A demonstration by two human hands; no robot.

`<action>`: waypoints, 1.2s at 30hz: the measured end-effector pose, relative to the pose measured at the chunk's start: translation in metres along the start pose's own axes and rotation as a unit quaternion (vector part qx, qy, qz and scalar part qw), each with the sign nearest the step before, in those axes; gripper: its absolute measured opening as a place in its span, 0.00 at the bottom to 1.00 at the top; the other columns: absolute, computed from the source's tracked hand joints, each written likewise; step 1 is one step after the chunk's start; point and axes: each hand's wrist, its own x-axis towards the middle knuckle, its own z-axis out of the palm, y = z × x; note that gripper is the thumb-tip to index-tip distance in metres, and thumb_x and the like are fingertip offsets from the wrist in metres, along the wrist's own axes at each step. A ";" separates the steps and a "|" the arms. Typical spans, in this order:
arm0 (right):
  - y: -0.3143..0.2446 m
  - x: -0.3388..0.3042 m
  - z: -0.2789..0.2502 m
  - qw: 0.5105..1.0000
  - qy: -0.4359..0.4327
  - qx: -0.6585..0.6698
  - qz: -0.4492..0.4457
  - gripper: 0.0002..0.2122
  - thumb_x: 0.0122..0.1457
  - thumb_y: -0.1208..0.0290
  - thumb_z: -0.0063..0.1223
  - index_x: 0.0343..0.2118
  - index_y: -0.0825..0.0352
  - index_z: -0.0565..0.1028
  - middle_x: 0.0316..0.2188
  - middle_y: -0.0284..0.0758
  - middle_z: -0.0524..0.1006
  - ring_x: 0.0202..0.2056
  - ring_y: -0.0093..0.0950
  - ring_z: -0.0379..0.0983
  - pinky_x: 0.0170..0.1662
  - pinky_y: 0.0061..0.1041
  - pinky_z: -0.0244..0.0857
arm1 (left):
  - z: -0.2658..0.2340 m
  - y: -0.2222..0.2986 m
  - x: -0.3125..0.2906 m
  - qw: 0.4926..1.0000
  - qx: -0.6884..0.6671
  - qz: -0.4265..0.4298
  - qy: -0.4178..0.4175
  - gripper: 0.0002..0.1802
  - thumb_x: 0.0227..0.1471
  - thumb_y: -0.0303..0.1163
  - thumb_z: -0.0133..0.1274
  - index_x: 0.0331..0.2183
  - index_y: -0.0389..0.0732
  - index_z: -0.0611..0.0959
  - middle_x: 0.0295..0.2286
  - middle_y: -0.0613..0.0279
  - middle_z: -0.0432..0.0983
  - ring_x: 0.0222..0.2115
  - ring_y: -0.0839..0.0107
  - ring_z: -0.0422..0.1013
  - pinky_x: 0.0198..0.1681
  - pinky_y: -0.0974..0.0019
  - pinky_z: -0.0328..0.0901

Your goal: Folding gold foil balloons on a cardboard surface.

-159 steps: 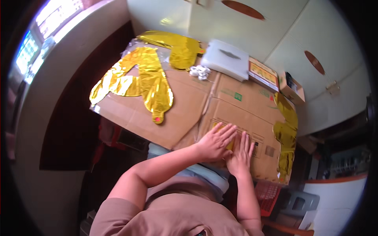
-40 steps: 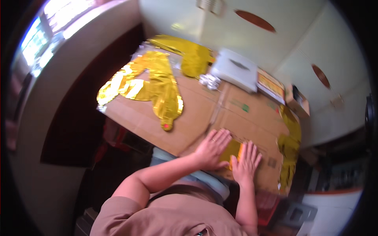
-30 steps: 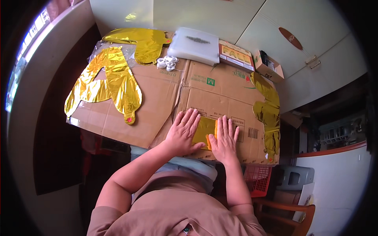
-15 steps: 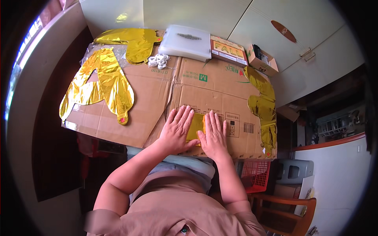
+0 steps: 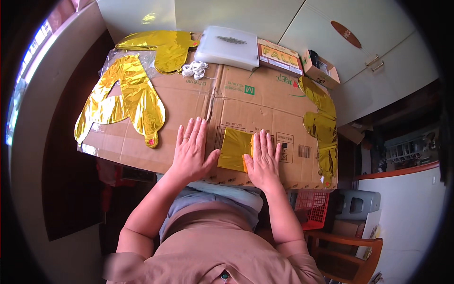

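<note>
A gold foil piece point(image 5: 234, 149), folded into a flat square, lies near the front of the cardboard point(image 5: 184, 102). My left hand point(image 5: 190, 151) lies open on the cardboard to its left, fingers stretched, thumb near the foil's edge. Flat over the foil's right side rests my right hand point(image 5: 264, 161), also open; an orange-yellow edge shows beside its thumb, partly hidden. Further left is an uninflated gold foil balloon shaped like an A point(image 5: 124, 97). A second flat gold balloon point(image 5: 170, 54) lies at the back left, and a third point(image 5: 320, 128) along the right edge.
Along the back stand a translucent plastic case point(image 5: 227, 49), a printed flat box point(image 5: 280, 57) and a small open carton point(image 5: 321, 71) with dark things inside. White string point(image 5: 195, 70) sits bundled before the case. A wooden chair point(image 5: 350, 251) and red basket point(image 5: 312, 208) are at the lower right.
My left hand has moved left off the foil onto the cardboard, uncovering more of the folded square. My right hand stays at the foil's right side. The whole view has shifted slightly.
</note>
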 end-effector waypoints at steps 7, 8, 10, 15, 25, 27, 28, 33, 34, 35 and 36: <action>0.001 0.000 0.003 1.000 0.013 -0.001 -0.008 0.34 0.66 0.54 0.43 0.70 0.69 0.51 0.72 0.48 0.47 0.72 0.44 0.42 0.71 0.55 0.28 | 0.024 0.046 0.021 0.983 -0.095 0.154 0.008 0.38 0.57 0.42 0.55 0.62 0.32 0.66 0.64 0.43 0.57 0.67 0.48 0.51 0.69 0.46 0.44; 0.002 0.000 0.004 1.000 0.021 0.001 -0.010 0.34 0.66 0.55 0.44 0.70 0.69 0.51 0.72 0.48 0.47 0.72 0.44 0.42 0.71 0.55 0.28 | 0.034 0.051 0.027 0.978 -0.092 0.186 0.004 0.39 0.58 0.45 0.54 0.63 0.32 0.65 0.64 0.43 0.57 0.67 0.48 0.50 0.70 0.46 0.43; 0.004 -0.001 0.005 1.000 0.015 0.003 -0.016 0.34 0.66 0.55 0.44 0.70 0.69 0.52 0.72 0.48 0.47 0.72 0.44 0.41 0.71 0.55 0.28 | 0.045 0.054 0.030 0.981 -0.065 0.184 -0.007 0.41 0.59 0.49 0.52 0.63 0.32 0.64 0.65 0.43 0.56 0.68 0.49 0.49 0.70 0.47 0.42; 0.003 0.000 0.001 1.000 0.005 0.007 -0.029 0.34 0.65 0.58 0.45 0.70 0.67 0.51 0.72 0.45 0.48 0.73 0.41 0.41 0.71 0.54 0.27 | 0.059 0.047 0.023 0.986 -0.020 0.162 0.016 0.46 0.60 0.60 0.44 0.63 0.29 0.64 0.65 0.42 0.55 0.68 0.50 0.48 0.70 0.48 0.39; 0.010 -0.001 -0.002 0.999 0.011 0.035 -0.017 0.34 0.66 0.56 0.45 0.71 0.66 0.51 0.72 0.46 0.48 0.72 0.43 0.43 0.71 0.55 0.28 | 0.057 0.047 0.014 0.991 0.010 0.132 0.020 0.54 0.58 0.69 0.38 0.64 0.27 0.60 0.65 0.36 0.52 0.69 0.46 0.46 0.70 0.43 0.38; 0.013 -0.002 -0.002 0.999 0.021 0.033 -0.007 0.35 0.66 0.53 0.45 0.70 0.67 0.51 0.72 0.48 0.48 0.72 0.45 0.43 0.71 0.55 0.28 | 0.055 0.046 0.013 0.991 0.017 0.129 0.010 0.57 0.57 0.71 0.37 0.65 0.26 0.58 0.66 0.35 0.49 0.69 0.45 0.44 0.70 0.43 0.37; 0.013 -0.003 -0.003 0.999 0.018 0.032 -0.006 0.36 0.66 0.51 0.44 0.70 0.67 0.51 0.72 0.48 0.48 0.72 0.45 0.42 0.71 0.55 0.28 | 0.055 0.045 0.012 0.991 0.019 0.130 0.010 0.57 0.57 0.71 0.38 0.65 0.26 0.58 0.66 0.35 0.49 0.69 0.45 0.44 0.70 0.43 0.37; 0.012 -0.001 -0.003 1.000 0.002 0.001 0.007 0.37 0.67 0.46 0.39 0.70 0.68 0.50 0.72 0.48 0.47 0.72 0.44 0.41 0.71 0.56 0.27 | 0.057 0.046 0.012 0.992 0.019 0.124 0.014 0.57 0.57 0.71 0.39 0.65 0.25 0.57 0.66 0.35 0.50 0.69 0.46 0.44 0.70 0.42 0.36; 0.012 -0.001 -0.003 1.000 0.000 -0.004 0.009 0.38 0.67 0.45 0.39 0.70 0.68 0.50 0.72 0.48 0.47 0.72 0.44 0.41 0.71 0.56 0.26 | 0.058 0.046 0.012 0.993 0.020 0.119 0.020 0.57 0.57 0.70 0.39 0.65 0.26 0.57 0.66 0.36 0.50 0.69 0.46 0.44 0.70 0.42 0.35; 0.011 -0.001 -0.003 1.000 0.001 -0.003 0.010 0.38 0.67 0.45 0.39 0.70 0.69 0.50 0.72 0.48 0.47 0.72 0.44 0.41 0.71 0.56 0.26 | 0.059 0.047 0.011 0.993 0.020 0.114 0.025 0.56 0.58 0.69 0.40 0.65 0.26 0.56 0.66 0.37 0.50 0.69 0.46 0.44 0.70 0.42 0.35; 0.011 -0.001 -0.002 1.000 0.002 -0.002 0.011 0.38 0.67 0.45 0.39 0.70 0.69 0.50 0.72 0.48 0.47 0.72 0.44 0.41 0.71 0.56 0.26 | 0.060 0.048 0.010 0.993 0.019 0.108 0.030 0.56 0.58 0.68 0.41 0.65 0.26 0.56 0.66 0.37 0.49 0.69 0.46 0.43 0.70 0.42 0.34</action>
